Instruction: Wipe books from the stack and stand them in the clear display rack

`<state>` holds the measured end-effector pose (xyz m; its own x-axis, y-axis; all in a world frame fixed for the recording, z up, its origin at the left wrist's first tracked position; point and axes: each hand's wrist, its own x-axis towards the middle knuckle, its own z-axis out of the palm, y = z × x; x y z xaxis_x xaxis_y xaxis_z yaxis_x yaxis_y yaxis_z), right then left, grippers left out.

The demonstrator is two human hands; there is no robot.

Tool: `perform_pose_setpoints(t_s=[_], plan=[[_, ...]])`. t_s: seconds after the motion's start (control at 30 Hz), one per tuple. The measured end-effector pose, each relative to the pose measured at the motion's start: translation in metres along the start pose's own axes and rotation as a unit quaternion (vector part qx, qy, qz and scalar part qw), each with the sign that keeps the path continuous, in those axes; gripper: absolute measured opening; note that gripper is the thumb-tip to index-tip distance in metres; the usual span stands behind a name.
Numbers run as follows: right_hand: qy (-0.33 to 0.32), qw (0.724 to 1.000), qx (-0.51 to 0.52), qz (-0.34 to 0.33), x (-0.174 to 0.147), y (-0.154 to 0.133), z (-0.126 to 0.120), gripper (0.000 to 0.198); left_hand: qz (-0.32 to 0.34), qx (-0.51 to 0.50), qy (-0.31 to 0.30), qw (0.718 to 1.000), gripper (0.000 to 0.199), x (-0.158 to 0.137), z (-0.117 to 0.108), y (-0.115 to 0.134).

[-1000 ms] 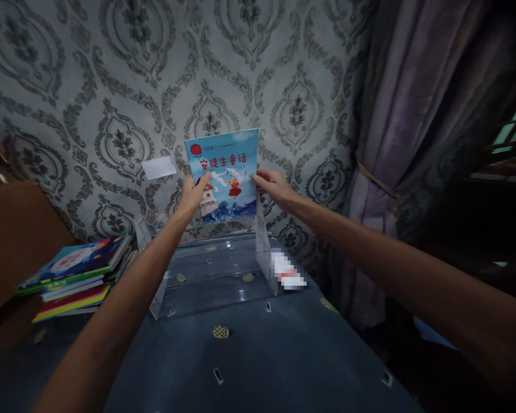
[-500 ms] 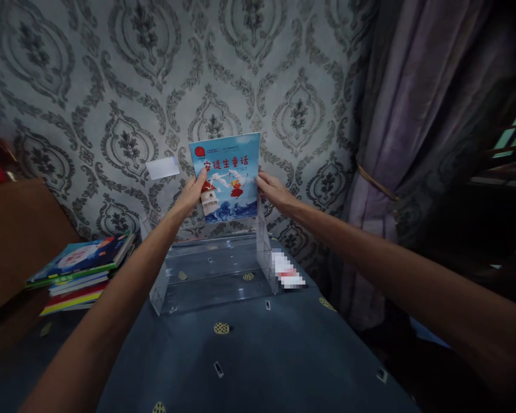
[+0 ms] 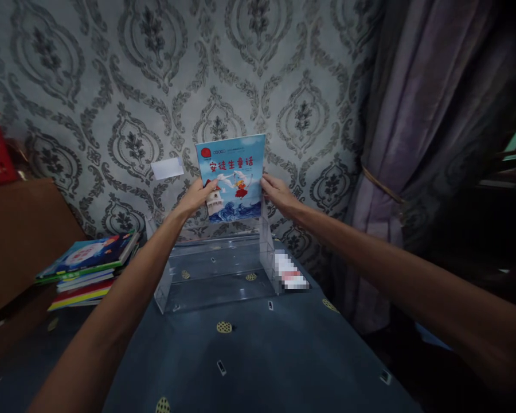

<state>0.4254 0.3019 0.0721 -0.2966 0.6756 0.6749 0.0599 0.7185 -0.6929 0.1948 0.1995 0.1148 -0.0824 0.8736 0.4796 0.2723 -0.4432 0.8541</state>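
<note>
The blue book (image 3: 234, 201) is held up at the far side, above the clear rack (image 3: 268, 255), its left edge clamped by the left hand (image 3: 196, 196), its right by the right hand (image 3: 280, 192). Patterned cloth (image 3: 275, 355) spreads nearward, its edge slanting at right. The left forearm hides part of the rack; a white item (image 3: 289, 272) is pixelated. Red cover lettering reads 安徒生童话.

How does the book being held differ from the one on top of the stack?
The held book is roughly upright between left hand and right hand; the top book lies roughly flat on the stack. The held book's cover is light blue above dark waves; the top book's shows dark blue around a pale patch. Both have blue illustrated covers.
</note>
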Motion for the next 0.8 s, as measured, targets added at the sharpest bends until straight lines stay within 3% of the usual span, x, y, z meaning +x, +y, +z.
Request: perform_pose_setpoints(t_s=[0.4, 0.67, 0.8], plan=[[0.021, 1.0, -0.005, 0.008, -0.006, -0.004, -0.002, 0.047, -0.03, -0.049, -0.007, 0.998, 0.053, 0.005, -0.014, -0.005], [0.054, 0.998, -0.013, -0.015, -0.003, -0.016, 0.003, 0.048, 0.018, -0.007, 0.007, 1.0, 0.054, 0.004, -0.014, -0.015], [0.081, 0.996, 0.001, -0.025, 0.009, -0.029, 0.007, 0.053, 0.058, 0.03, 0.041, 0.997, 0.056, 0.011, -0.011, -0.013]])
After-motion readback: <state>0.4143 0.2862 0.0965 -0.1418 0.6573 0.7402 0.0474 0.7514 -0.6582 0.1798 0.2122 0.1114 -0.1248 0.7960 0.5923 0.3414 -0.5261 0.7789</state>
